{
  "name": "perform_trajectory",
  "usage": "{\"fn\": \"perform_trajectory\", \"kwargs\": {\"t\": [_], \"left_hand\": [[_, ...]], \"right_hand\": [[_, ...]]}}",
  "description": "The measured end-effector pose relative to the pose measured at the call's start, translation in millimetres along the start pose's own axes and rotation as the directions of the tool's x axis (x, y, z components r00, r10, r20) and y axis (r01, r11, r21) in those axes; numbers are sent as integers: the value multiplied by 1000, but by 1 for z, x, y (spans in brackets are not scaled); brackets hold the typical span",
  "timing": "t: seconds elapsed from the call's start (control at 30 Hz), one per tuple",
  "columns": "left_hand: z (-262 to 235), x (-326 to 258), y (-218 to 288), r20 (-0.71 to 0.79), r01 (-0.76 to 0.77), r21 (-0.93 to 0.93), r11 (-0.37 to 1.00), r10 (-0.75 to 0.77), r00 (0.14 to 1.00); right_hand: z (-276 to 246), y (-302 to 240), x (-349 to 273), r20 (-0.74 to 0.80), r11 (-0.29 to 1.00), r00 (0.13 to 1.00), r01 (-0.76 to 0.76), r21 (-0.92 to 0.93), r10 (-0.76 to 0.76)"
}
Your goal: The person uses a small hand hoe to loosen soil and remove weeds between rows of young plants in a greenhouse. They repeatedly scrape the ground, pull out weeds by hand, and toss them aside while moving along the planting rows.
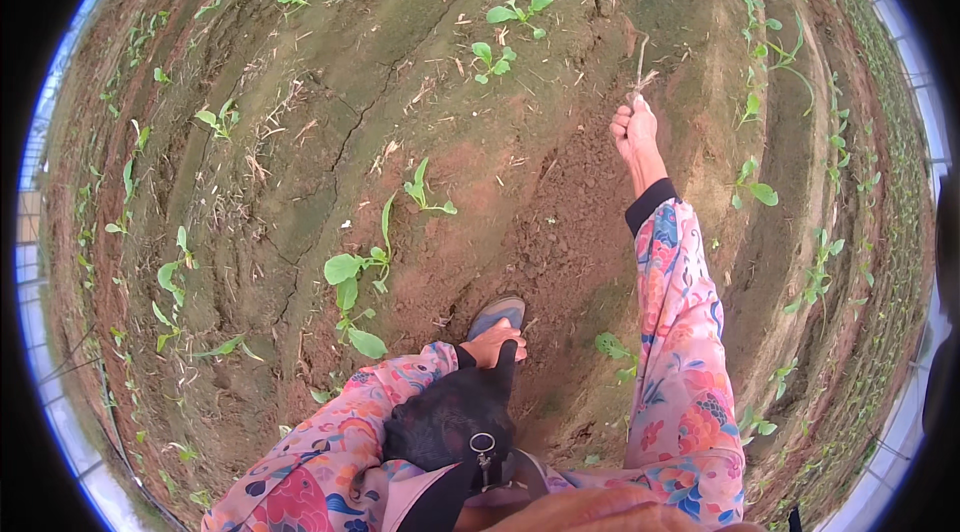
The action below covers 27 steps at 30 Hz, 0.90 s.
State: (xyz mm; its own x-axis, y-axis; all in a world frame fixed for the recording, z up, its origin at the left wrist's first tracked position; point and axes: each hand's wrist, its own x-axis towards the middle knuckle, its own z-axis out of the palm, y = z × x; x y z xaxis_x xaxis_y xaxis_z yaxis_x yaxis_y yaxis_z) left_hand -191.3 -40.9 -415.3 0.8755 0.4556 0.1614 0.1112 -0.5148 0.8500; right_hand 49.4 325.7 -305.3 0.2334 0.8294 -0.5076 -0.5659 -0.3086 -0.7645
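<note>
My right hand (635,127) is stretched out ahead over the soil, its fingers closed around a thin, pale, stick-like piece (641,57) that points away from me. Whether this is a dry stem or a slim tool I cannot make out. Close to my body, my left hand (492,344) is low with curled fingers, just in front of a grey-blue shoe (500,313). A narrow dark strip runs from its fingers down to a black, rounded, cloth-like or bag-like shape (450,419); what the fingers hold is partly hidden. Both arms wear pink flowered sleeves with black cuffs.
Leafy green seedlings (347,270) stand left of the shoe, and more seedlings (522,14) grow farther ahead. A row of plants (752,107) lines the right side. Loose reddish soil (570,212) lies between my hands; a long crack (345,144) crosses the ground at left.
</note>
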Motion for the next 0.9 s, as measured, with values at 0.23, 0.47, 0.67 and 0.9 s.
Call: {"fn": "perform_trajectory", "kwargs": {"t": [0.23, 0.47, 0.67, 0.9], "left_hand": [[-2, -2, 3, 73, 79, -15, 997, -78, 994], [17, -3, -8, 122, 146, -99, 984, -134, 983], [11, 2, -4, 47, 51, 122, 991, -57, 997], [7, 1, -2, 29, 66, 10, 998, -66, 997]], "right_hand": [[32, 80, -34, 57, 996, 995, -77, -35, 79], [-18, 155, -219, -17, 970, 983, -181, -165, 181], [-35, 145, -255, -46, 961, 973, -229, -155, 224], [33, 83, -64, 56, 998, 997, 50, -48, -48]]}}
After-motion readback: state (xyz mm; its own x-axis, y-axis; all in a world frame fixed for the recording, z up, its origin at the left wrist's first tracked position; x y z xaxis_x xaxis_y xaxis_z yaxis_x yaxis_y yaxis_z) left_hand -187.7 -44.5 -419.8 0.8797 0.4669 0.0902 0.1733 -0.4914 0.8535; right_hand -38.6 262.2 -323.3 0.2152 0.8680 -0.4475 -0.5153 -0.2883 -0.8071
